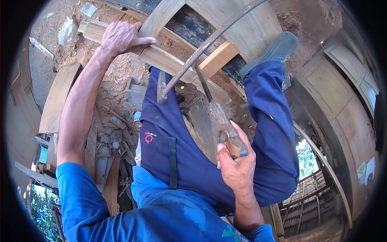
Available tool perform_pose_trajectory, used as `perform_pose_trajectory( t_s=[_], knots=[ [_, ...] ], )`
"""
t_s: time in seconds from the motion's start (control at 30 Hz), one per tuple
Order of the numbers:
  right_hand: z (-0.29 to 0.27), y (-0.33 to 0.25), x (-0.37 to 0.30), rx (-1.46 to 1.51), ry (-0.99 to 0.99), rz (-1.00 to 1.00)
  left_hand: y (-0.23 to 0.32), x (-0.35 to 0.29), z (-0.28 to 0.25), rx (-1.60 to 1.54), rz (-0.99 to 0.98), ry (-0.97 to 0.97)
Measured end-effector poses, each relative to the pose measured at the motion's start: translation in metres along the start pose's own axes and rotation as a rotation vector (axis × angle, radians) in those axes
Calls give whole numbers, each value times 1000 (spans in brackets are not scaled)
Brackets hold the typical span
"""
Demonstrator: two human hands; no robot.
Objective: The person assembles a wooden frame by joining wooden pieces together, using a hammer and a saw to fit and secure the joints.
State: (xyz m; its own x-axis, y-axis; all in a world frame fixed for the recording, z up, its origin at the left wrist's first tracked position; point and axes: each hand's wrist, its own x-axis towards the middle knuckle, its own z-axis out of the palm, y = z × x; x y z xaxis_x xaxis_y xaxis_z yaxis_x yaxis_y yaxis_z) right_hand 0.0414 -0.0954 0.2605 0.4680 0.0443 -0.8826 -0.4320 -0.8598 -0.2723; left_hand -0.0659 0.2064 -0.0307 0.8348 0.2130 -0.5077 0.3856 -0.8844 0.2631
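Note:
My left hand (123,38) grips a pale wooden rail (167,59) of a jointed frame, its thumb lying along the wood. My right hand (238,167) is closed around the worn wooden handle (227,131) of a hand tool with a narrow dark metal shaft (203,82). The shaft's far end meets the frame beside a short crosspiece (219,58). A long, thin bar (217,34) slants over the frame, with a wooden block (162,86) at its near end. Whether the bar joins the hand tool I cannot tell.
My legs in blue trousers (193,161) straddle the work, and a grey-green clog (274,52) rests by a wide panel (238,20). Wood scraps and bottles (117,137) pile up on the left. Door panels (334,105) stand at the right. Sawdust covers the ground.

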Motion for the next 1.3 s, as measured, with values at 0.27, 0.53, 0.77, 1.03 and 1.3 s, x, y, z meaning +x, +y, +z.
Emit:
perform_pose_trajectory(
  t_s=[0.27,0.53,0.77,1.03,1.3],
  knots=[
    [26,-5,60,-128,-38,-57,0,1,1,-16,-6,-10],
    [9,11,31,-121,9,-112,-2,1,4,-5,-1,17],
    [29,-1,68,-229,-70,2,-6,-1,2,11,0,-23],
    [36,7,88,-247,-30,-25,-2,-1,1,-64,-11,-56],
    [18,-2,56,-216,-37,-53,6,3,-8,-76,-14,-34]
  ],
)
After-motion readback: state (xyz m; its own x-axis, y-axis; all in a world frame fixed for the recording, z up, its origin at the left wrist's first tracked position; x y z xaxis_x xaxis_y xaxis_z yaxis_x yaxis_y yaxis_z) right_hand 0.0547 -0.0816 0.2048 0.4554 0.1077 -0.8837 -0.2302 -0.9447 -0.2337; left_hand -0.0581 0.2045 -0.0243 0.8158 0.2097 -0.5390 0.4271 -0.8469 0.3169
